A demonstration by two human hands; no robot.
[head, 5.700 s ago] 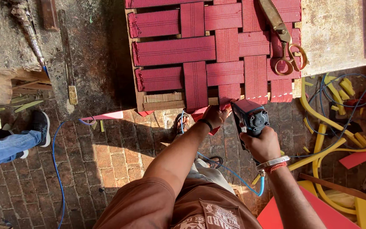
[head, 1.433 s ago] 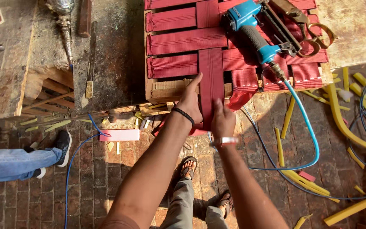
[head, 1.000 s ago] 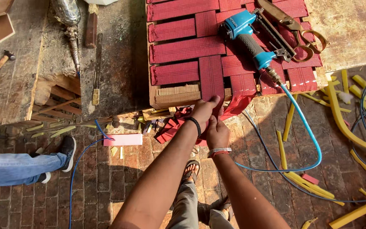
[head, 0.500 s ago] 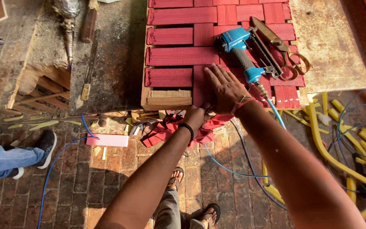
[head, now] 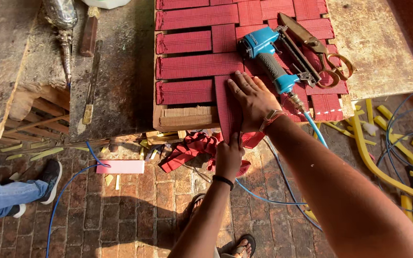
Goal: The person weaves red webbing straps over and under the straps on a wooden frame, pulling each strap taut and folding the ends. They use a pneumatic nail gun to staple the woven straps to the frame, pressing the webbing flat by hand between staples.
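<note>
Red webbing woven over a wooden frame (head: 182, 117) on the counter (head: 120, 86).
The right hand (head: 253, 101) lies flat and open on a vertical red strap (head: 227, 107); the left hand (head: 229, 155) grips that strap's hanging end; a blue staple gun (head: 268, 57) rests beside.

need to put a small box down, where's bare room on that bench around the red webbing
Bare bench top lies left of the red woven frame, up to the long chisel. Another bare patch lies right of the scissors. The frame itself is crowded: blue nail gun, right hand, left hand pulling a strap.
</note>
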